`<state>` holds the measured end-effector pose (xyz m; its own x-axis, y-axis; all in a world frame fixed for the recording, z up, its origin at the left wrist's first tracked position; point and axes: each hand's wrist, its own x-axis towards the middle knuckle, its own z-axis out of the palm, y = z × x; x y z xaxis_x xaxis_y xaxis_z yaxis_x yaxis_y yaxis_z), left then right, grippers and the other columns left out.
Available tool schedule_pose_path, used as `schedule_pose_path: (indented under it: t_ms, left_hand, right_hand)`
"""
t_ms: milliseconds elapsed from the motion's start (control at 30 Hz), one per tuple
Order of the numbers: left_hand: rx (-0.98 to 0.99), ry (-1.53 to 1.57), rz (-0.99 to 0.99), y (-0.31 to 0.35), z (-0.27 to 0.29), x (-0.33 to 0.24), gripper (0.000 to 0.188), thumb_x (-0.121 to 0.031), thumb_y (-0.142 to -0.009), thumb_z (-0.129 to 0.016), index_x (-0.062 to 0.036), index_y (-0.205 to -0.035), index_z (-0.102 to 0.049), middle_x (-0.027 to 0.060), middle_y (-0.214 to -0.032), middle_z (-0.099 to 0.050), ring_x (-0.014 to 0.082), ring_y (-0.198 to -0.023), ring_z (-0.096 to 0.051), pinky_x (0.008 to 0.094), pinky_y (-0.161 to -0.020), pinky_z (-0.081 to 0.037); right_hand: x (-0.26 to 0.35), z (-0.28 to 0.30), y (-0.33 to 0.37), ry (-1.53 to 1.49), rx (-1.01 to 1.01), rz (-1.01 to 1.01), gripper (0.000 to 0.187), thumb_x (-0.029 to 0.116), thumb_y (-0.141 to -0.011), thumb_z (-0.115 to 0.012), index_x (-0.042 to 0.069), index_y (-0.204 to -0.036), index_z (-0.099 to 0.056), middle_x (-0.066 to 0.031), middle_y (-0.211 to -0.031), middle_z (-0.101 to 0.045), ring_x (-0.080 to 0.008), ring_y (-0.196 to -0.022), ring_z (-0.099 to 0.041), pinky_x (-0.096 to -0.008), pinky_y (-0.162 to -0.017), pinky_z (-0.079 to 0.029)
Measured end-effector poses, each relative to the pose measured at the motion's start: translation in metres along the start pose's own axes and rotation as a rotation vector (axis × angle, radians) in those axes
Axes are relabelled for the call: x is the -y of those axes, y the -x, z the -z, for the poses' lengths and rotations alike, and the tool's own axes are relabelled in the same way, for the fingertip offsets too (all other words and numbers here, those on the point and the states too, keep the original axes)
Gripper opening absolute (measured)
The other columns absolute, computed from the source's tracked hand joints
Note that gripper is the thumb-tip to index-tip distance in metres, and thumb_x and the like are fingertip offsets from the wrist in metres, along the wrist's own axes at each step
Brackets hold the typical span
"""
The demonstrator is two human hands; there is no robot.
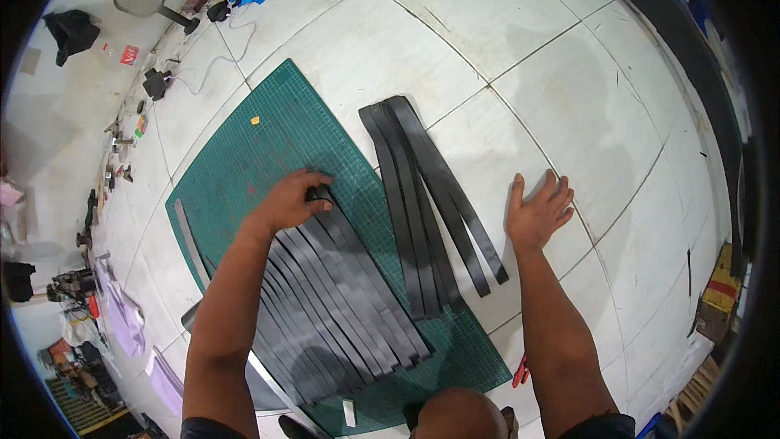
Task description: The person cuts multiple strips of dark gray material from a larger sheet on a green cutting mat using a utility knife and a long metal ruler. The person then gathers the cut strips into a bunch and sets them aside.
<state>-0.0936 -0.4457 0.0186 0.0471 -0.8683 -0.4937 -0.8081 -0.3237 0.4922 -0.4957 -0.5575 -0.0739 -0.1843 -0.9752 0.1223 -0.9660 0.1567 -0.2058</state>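
Observation:
On a green cutting mat point(236, 154) lies a row of dark, leather-like strips point(325, 301), side by side and slanting toward me. My left hand point(292, 202) is closed at the far end of this row, thumb and fingers pinching the tip of a black strip. To the right, a loose bundle of similar black strips point(414, 203) lies partly on the mat and partly on the tiles, fanned out at its near end. My right hand point(539, 213) is beyond that bundle, over the tiled floor, fingers spread and holding nothing.
A metal ruler point(192, 244) lies on the mat's left side, and a small yellow piece point(255, 120) near its far end. Close to me are a white block point(349, 413) and a red-handled tool point(521, 372). A racket-shaped swatter point(154, 4) leans at the wall.

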Motion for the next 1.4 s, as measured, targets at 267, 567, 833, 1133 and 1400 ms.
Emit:
schedule_pose_path:
  t_ms: [267,567,833,1133,1400]
  left_hand:
    - [0.074,0.151,-0.101,-0.008,0.011,-0.043,0.024,-0.01,-0.084,-0.077,-0.0063,-0.103,-0.063,0.0053,-0.099,-0.063,0.02,-0.095,-0.06,0.0359,-0.087,-0.047]
    - [-0.097,0.112,-0.459,-0.082,0.039,-0.121,0.02,-0.011,-0.086,-0.075,-0.0064,-0.101,-0.063,0.0071,-0.097,-0.062,0.0215,-0.093,-0.059,0.0362,-0.085,-0.048]
    - [-0.619,-0.032,-0.37,-0.117,0.009,-0.088,0.04,-0.019,-0.084,-0.079,-0.0063,-0.117,-0.062,0.0144,-0.106,-0.059,0.0262,-0.092,-0.056,0.0385,-0.082,-0.047]
    - [-0.334,0.266,0.396,0.049,-0.151,-0.126,0.082,-0.041,-0.088,-0.074,0.01,-0.142,-0.039,0.0268,-0.126,-0.048,0.0405,-0.12,-0.052,0.05,-0.104,-0.044]
    - [-0.316,0.491,0.435,0.026,-0.175,-0.176,0.09,-0.038,-0.09,-0.07,0.0153,-0.147,-0.025,0.0333,-0.134,-0.039,0.0469,-0.128,-0.045,0.052,-0.109,-0.04]
  right_hand:
    - [0.0,0.001,-0.001,0.003,0.026,-0.009,0.073,0.051,-0.096,-0.054,0.001,-0.148,-0.037,-0.0269,-0.154,-0.028,-0.0464,-0.146,-0.019,-0.0639,-0.118,-0.012]
    - [-0.002,0.006,-0.004,0.012,0.049,-0.03,0.074,0.051,-0.095,-0.054,0.001,-0.148,-0.037,-0.0263,-0.155,-0.028,-0.0448,-0.146,-0.019,-0.0626,-0.118,-0.011]
    - [0.004,0.001,0.0,0.024,0.018,-0.005,0.074,0.05,-0.095,-0.056,0.0,-0.146,-0.038,-0.0265,-0.154,-0.028,-0.0459,-0.146,-0.02,-0.0632,-0.117,-0.013]
    - [-0.002,0.002,-0.001,-0.002,-0.008,0.015,0.073,0.05,-0.095,-0.057,0.001,-0.146,-0.039,-0.0268,-0.154,-0.028,-0.0469,-0.146,-0.02,-0.0645,-0.117,-0.014]
    - [-0.003,0.001,0.001,0.048,0.006,0.016,0.072,0.052,-0.097,-0.053,0.002,-0.146,-0.039,-0.0259,-0.153,-0.031,-0.0458,-0.146,-0.022,-0.0632,-0.117,-0.015]
